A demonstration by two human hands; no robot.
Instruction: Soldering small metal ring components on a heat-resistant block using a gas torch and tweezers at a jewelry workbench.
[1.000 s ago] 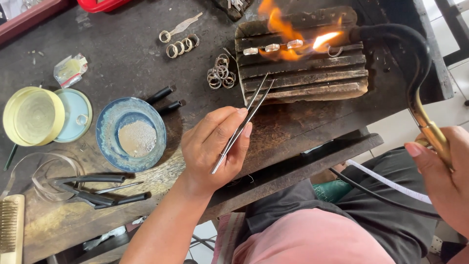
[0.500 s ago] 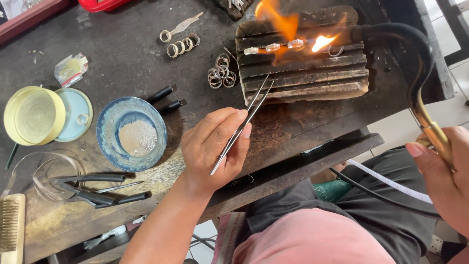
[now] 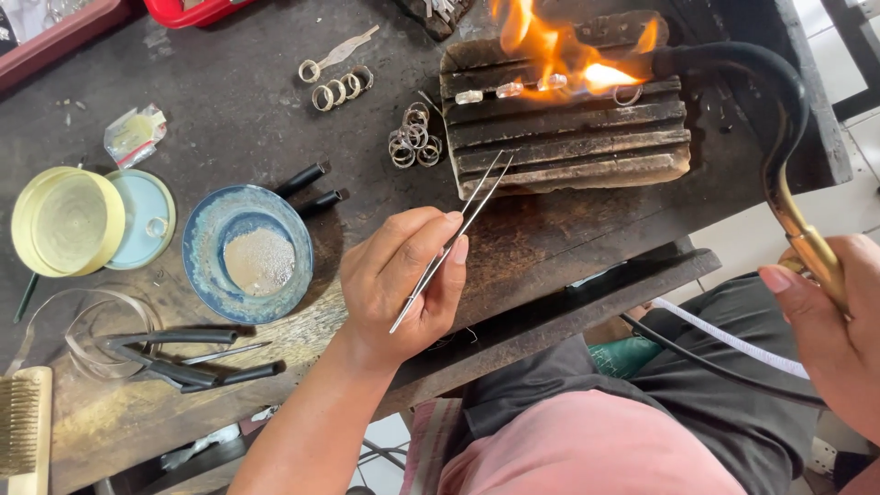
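My left hand [image 3: 399, 280] holds thin metal tweezers [image 3: 451, 240], their tips resting near the front edge of a charred ridged block [image 3: 568, 128]. My right hand [image 3: 830, 321] at the right edge grips the brass handle of a curved black torch [image 3: 779, 119]. Its flame [image 3: 568, 55] plays over a few small rings [image 3: 522, 87] lined up on the block's far side.
A blue dish [image 3: 246, 252] of pale powder, a yellow lid [image 3: 66, 220] and black-handled pliers [image 3: 174, 357] lie to the left. Loose metal rings [image 3: 414, 137] sit beside the block, more rings [image 3: 337, 87] farther back. A brush [image 3: 23, 426] lies at the bottom left corner.
The flame has flickered and spread taller over the rings. Both hands, the tweezers and the torch stay almost in place.
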